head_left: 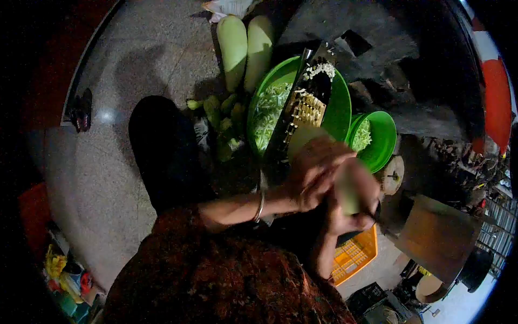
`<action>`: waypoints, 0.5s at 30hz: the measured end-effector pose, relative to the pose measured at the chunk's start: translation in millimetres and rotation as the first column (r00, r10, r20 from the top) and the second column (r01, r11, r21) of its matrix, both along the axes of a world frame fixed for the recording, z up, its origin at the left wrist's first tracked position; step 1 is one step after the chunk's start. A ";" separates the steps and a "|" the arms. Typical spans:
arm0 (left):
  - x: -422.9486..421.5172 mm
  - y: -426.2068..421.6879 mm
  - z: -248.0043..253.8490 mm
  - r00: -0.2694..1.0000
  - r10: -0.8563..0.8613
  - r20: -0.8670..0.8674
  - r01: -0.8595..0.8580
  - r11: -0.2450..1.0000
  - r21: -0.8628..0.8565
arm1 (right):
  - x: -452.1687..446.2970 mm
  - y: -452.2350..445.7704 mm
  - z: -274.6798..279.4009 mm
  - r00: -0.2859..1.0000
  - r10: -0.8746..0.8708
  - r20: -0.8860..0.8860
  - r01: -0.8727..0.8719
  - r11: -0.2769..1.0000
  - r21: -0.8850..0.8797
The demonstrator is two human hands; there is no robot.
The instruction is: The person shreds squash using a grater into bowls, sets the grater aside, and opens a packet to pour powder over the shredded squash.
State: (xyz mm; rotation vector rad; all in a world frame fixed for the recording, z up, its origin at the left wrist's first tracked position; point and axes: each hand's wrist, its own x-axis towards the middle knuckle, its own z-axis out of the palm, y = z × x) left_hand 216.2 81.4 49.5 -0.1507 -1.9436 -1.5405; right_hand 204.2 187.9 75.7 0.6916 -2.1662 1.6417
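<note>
Both hands are blurred by motion and wrapped round a pale green gourd (305, 139). My left hand (317, 168), with a bangle at the wrist, closes over its middle. Nearer to me, my right hand (353, 197) grips the other end, where pale green shows between the fingers. The gourd's far end lies against the lower part of a long grater (308, 108), though the exact contact is hidden. White shreds cling to the grater, which leans across a green basin (341, 97). Shredded pale green vegetable (272, 108) fills the basin's left side.
Two whole gourds (233, 51) lie beyond the basin, with several smaller green vegetables (213, 110) left of it. To the right stand a smaller green bucket (382, 143) with shreds and a round pale object (393, 175). An orange crate (356, 256) sits near my right arm.
</note>
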 end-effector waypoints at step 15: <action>-138.1 -44.6 -41.6 0.998 0.037 -0.048 -0.021 0.953 0.301 | -155.9 -61.4 -29.9 0.998 0.016 0.062 -0.011 0.998 -0.069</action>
